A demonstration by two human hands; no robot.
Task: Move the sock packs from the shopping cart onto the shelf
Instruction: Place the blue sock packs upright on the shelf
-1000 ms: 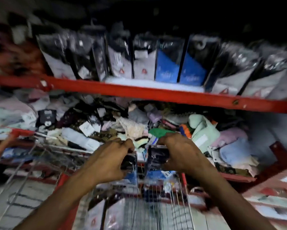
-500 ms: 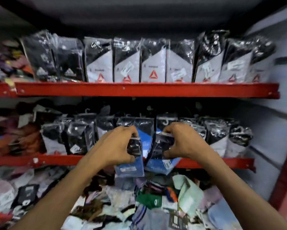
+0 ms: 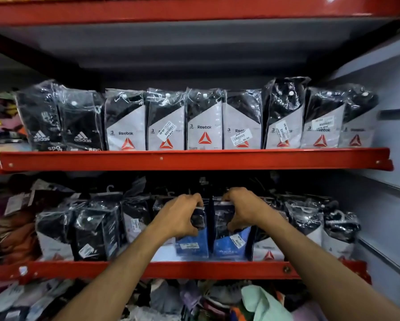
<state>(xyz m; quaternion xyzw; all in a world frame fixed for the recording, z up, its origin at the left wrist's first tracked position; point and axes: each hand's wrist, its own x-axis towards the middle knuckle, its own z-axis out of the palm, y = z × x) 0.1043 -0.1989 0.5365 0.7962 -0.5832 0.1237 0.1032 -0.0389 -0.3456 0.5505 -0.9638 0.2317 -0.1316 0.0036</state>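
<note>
My left hand (image 3: 179, 215) grips the top of a black-and-blue sock pack (image 3: 192, 245). My right hand (image 3: 241, 210) grips a second black-and-blue sock pack (image 3: 231, 247) right beside it. Both packs stand upright on the middle red shelf (image 3: 194, 269), in a gap within a row of black-and-white sock packs (image 3: 97, 230). The packs are wrapped in shiny clear plastic with price stickers. The shopping cart is out of view.
The upper red shelf (image 3: 194, 158) carries a full row of Reebok packs (image 3: 204, 123) and two Adidas packs (image 3: 62, 121) at its left. A heap of loose socks (image 3: 259, 302) lies below the middle shelf. A grey wall panel (image 3: 388, 181) closes the right side.
Both hands lifted the two blue packs from the cart up and forward onto the middle shelf. The view rose from the cart to the shelves.
</note>
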